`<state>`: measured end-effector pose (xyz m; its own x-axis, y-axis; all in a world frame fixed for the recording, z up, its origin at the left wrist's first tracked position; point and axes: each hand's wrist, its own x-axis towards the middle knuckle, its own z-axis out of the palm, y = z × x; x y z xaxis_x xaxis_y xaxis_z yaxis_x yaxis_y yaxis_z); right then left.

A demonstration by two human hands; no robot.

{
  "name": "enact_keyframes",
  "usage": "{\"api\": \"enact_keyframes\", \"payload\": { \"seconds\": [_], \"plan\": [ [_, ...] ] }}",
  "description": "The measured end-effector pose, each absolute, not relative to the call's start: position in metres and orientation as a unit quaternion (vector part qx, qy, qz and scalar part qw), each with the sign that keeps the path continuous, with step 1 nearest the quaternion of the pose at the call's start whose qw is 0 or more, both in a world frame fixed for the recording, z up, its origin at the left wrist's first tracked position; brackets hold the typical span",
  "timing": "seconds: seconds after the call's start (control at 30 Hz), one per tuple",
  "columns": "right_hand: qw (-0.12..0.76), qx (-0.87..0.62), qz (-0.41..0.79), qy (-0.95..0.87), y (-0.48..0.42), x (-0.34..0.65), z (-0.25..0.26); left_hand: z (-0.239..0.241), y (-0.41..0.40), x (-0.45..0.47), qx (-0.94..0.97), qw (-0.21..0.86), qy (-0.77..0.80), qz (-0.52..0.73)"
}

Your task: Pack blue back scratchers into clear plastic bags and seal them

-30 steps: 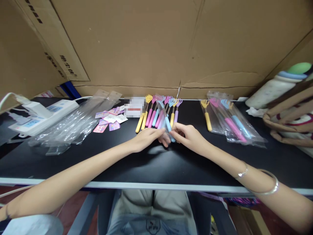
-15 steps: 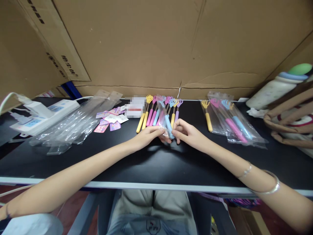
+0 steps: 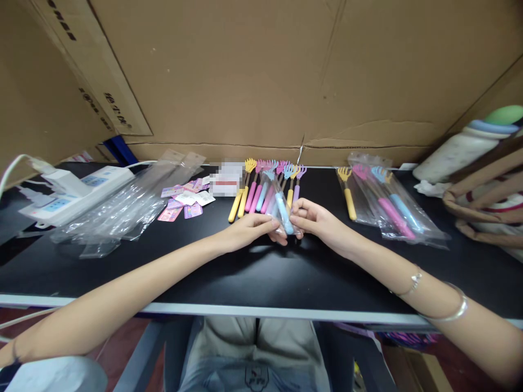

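Note:
A blue-handled back scratcher [image 3: 281, 204] sits partly inside a clear plastic sleeve at the middle of the black table [image 3: 253, 277]. My left hand [image 3: 249, 231] pinches the sleeve's near end from the left. My right hand [image 3: 314, 218] pinches it from the right, fingers closed on the sleeve and handle. Just behind lies a row of several loose scratchers [image 3: 261, 188] with yellow, pink, blue and purple handles.
Bagged scratchers [image 3: 382, 204] lie to the right. Empty clear sleeves [image 3: 126, 204] and small printed cards [image 3: 183, 198] lie to the left, beside a white power strip [image 3: 77, 193]. Cardboard [image 3: 261, 76] walls the back. A bottle [image 3: 466, 144] and a woven bag [image 3: 486, 196] stand at far right.
The sleeve has slid further over the blue scratcher, and both hands have shifted slightly to the right and closer together around its near end.

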<state>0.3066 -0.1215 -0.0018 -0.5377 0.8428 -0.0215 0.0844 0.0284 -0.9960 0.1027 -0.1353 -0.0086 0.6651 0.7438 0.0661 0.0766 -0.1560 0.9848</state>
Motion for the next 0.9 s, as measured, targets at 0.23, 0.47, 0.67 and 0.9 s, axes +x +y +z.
{"api": "enact_keyframes", "payload": {
  "seconds": [0.23,0.47,0.67,0.9],
  "plan": [
    [0.308,-0.364,0.589,-0.652,-0.1270,0.3055,0.0039,-0.0048,-0.1375,0.1036,0.710,0.565,0.306,0.287],
    [0.292,-0.344,0.556,-0.698,-0.1264,0.3045,0.0032,-0.0088,-0.1360,0.1034,0.693,0.574,0.309,0.308],
    [0.274,-0.320,0.557,-0.715,-0.1234,0.3050,-0.0017,-0.0134,-0.1342,0.1035,0.696,0.570,0.300,0.317],
    [0.266,-0.270,0.578,-0.722,-0.1277,0.3038,-0.0015,-0.0111,-0.1383,0.1071,0.709,0.544,0.299,0.335]
  ]
}}
